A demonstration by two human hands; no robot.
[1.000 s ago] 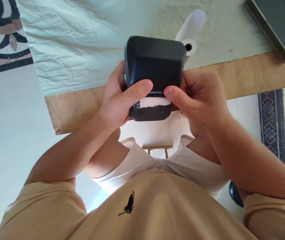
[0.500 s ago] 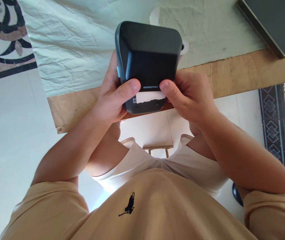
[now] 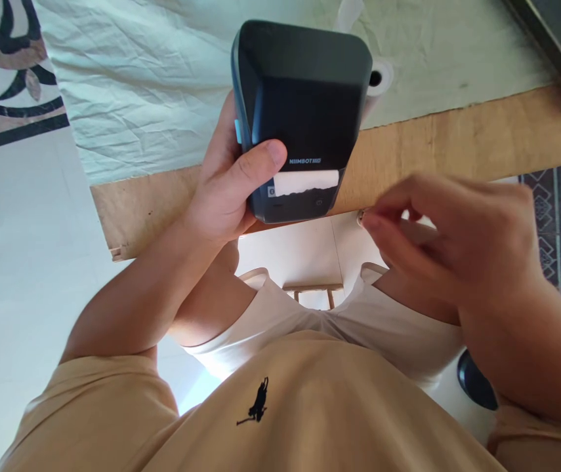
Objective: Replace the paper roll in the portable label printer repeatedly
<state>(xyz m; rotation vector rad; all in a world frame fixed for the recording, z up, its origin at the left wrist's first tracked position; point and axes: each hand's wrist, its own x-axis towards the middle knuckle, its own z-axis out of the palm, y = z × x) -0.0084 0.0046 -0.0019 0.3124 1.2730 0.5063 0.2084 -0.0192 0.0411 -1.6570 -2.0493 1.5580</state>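
Note:
A dark label printer (image 3: pixel 304 98), marked NIIMBOT, is held in my left hand (image 3: pixel 231 177) above the table's near edge. My left thumb presses on its top, and the other fingers are behind and under it. A white paper strip (image 3: pixel 306 183) with a ragged edge sticks out of the slot near the printer's lower end. My right hand (image 3: pixel 462 236) is apart from the printer, to its lower right. Its fingers are curled with the thumb and forefinger pinched together, slightly blurred, and I see nothing between them.
Behind the printer, a white paper roll (image 3: pixel 382 77) lies on the pale green cloth (image 3: pixel 152 72), with a loose white piece (image 3: pixel 349 14) beyond it. A dark flat slab-like object (image 3: pixel 560 39) rests at the upper right. Bare wood (image 3: pixel 457 134) shows along the table edge.
My right hand has let go of the printer and moved right and down, its fingers now curled. My left hand keeps the printer, which has shifted slightly right and up in view.

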